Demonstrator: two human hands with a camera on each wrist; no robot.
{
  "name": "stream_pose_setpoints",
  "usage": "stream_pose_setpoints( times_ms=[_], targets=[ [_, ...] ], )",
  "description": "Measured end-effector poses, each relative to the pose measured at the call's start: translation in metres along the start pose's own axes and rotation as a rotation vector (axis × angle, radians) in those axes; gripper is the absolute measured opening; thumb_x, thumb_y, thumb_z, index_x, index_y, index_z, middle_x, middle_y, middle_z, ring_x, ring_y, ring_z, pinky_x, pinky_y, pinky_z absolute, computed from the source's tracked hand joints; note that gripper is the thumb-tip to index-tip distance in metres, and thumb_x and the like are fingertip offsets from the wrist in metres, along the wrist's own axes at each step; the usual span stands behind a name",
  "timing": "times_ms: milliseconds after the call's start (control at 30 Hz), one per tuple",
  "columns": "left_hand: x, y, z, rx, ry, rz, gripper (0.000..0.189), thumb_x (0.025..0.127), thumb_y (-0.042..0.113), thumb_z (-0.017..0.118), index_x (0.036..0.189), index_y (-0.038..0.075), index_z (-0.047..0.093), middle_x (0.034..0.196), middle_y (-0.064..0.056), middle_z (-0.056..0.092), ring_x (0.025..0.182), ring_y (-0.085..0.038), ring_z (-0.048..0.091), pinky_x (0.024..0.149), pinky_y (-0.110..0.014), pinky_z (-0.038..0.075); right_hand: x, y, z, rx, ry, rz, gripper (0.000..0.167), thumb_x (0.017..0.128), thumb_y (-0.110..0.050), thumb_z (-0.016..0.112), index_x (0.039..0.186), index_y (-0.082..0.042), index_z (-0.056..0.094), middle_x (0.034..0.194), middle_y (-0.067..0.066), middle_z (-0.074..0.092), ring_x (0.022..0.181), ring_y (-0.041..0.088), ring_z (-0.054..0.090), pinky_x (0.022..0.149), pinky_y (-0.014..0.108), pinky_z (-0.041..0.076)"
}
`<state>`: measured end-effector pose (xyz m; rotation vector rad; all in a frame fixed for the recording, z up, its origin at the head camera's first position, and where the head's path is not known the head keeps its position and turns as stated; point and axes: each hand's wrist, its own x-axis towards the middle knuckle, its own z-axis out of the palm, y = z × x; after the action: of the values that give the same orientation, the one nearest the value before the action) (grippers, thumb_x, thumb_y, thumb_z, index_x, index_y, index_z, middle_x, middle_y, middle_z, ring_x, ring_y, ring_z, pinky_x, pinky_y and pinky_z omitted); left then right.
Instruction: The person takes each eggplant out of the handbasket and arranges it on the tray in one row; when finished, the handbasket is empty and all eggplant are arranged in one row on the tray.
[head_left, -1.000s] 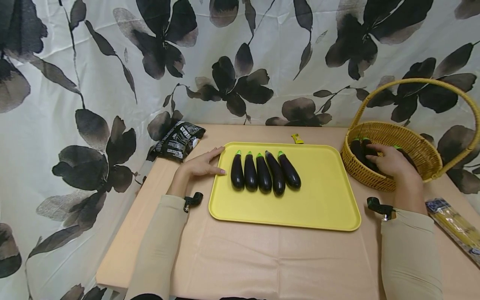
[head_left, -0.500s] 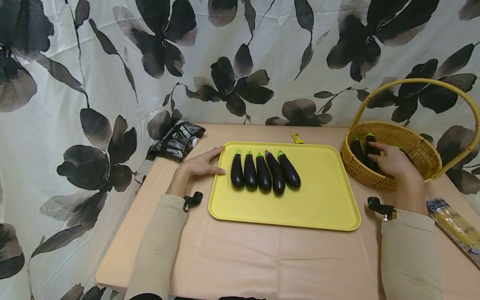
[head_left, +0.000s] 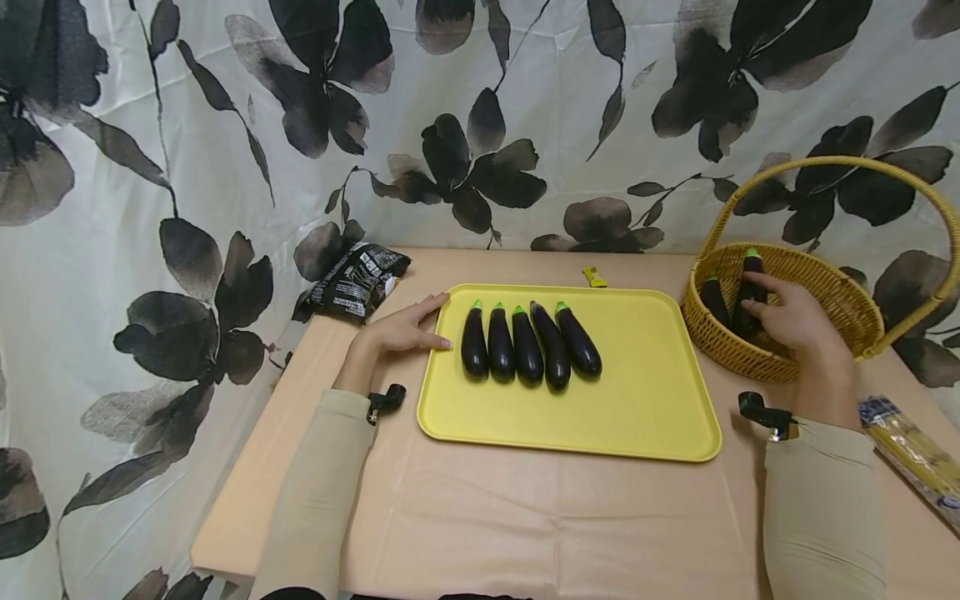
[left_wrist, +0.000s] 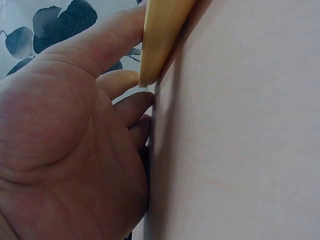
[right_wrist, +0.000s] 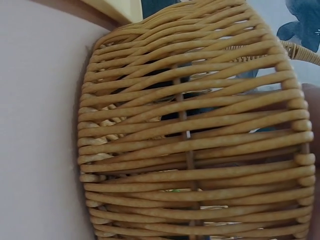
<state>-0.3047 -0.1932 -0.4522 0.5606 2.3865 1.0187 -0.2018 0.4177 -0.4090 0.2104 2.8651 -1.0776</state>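
In the head view my left hand (head_left: 397, 327) rests at the left edge of the yellow tray (head_left: 637, 383). Its thumb lies on the rim, and the left wrist view has the fingers stretched along the tray's side. A row of several dark eggplants (head_left: 528, 348) lies on the tray's left half, green stem ends pointing away. Inside the wicker basket (head_left: 731, 354), my right hand (head_left: 802, 325) grips one eggplant (head_left: 750, 292) between thumb and fingers, its green end up. Another eggplant (head_left: 715, 302) lies to its left. The basket's weave (right_wrist: 195, 125) mostly hides that hand in the right wrist view.
The basket's tall handle (head_left: 840, 160) arches over its opening. A black packet (head_left: 356, 282) lies at the back left and a small yellow wrapper (head_left: 595, 277) behind the tray. A yellow package (head_left: 911, 454) lies at the right edge. A floral curtain (head_left: 465, 100) hangs behind.
My right hand has shifted slightly right and raised the gripped eggplant's green end toward the basket's back, away from the eggplant beside it. The left hand and tray have not moved.
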Motion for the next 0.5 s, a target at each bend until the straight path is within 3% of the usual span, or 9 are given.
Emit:
stream_pose_setpoints(
  times_ms=[67,133,233,367,433,500],
  targets=[
    [-0.004,0.007,0.0,-0.009,-0.002,0.001,0.105,0.089,0.026,0.084,0.169,0.015,0.016,0.177,-0.011,0.002,0.163,-0.031,-0.008,0.132,-0.051,-0.006,-0.001,-0.001,-0.001,0.007,0.014,-0.004,0.061,0.112,-0.027,0.043,0.167,-0.012,0.02,0.163,0.039,0.021,0.132,0.055,0.036,0.088,0.059,0.044],
    [-0.009,0.015,0.0,-0.016,-0.006,0.003,0.104,0.09,0.024,0.083,0.168,0.014,0.016,0.176,-0.013,0.002,0.163,-0.032,-0.008,0.132,-0.052,-0.006,-0.002,-0.003,-0.001,0.018,0.028,-0.012,0.061,0.112,-0.028,0.043,0.167,-0.013,0.021,0.163,0.039,0.022,0.128,0.054,0.041,0.082,0.052,0.049],
    [-0.013,0.022,-0.001,-0.016,-0.009,0.005,0.103,0.09,0.023,0.082,0.168,0.012,0.015,0.176,-0.014,0.002,0.163,-0.035,-0.008,0.131,-0.055,-0.006,-0.004,-0.006,-0.003,0.022,0.058,-0.035,0.06,0.112,-0.028,0.043,0.167,-0.014,0.023,0.154,0.039,0.037,0.099,0.043,0.053,0.06,0.036,0.045],
    [-0.013,0.021,0.0,-0.013,-0.007,0.001,0.104,0.091,0.024,0.082,0.168,0.012,0.015,0.176,-0.014,0.001,0.162,-0.036,-0.008,0.131,-0.056,-0.006,-0.007,-0.011,-0.005,0.042,0.085,-0.056,0.059,0.111,-0.028,0.043,0.166,-0.015,0.025,0.132,0.034,0.051,0.056,0.024,0.046,0.047,0.034,0.04],
    [-0.011,0.017,0.0,-0.014,-0.004,-0.002,0.104,0.09,0.025,0.083,0.168,0.013,0.015,0.176,-0.013,0.002,0.163,-0.033,-0.008,0.132,-0.054,-0.005,-0.008,-0.013,-0.006,0.058,0.089,-0.062,0.059,0.112,-0.028,0.043,0.167,-0.016,0.026,0.131,0.034,0.051,0.051,0.016,0.043,0.046,0.034,0.04],
    [-0.008,0.011,0.001,-0.011,0.0,-0.006,0.104,0.09,0.026,0.083,0.169,0.015,0.016,0.177,-0.011,0.002,0.163,-0.03,-0.007,0.132,-0.052,-0.005,-0.009,-0.015,-0.007,0.068,0.088,-0.067,0.059,0.112,-0.028,0.043,0.167,-0.016,0.026,0.144,0.035,0.045,0.06,0.013,0.049,0.05,0.032,0.043]
  ],
)
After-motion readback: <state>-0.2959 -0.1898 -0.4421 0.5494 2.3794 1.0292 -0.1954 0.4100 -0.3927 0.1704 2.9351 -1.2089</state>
